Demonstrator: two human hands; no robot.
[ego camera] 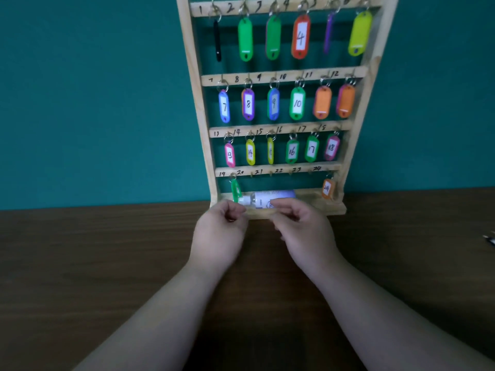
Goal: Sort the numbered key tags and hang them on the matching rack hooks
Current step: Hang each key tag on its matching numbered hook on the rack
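Note:
A wooden key rack (206,145) stands at the back of the table, its hooks numbered 1 to 24. Coloured tags fill the upper three rows. In the bottom row a green tag (235,190) hangs slanted from hook 19, and an orange tag marked 24 (327,188) hangs at the far right. The hooks between them (270,174) are bare. My left hand (222,234) is pinched at the green tag's lower end. My right hand (302,228) hovers beside it with its fingers curled, and I see nothing in it.
A white tube (270,198) lies on the rack's base shelf (329,208), right behind my fingertips. The dark wooden table (107,263) stretches to both sides. A small metallic item (490,238) sits at the far right edge. A teal wall rises behind the rack.

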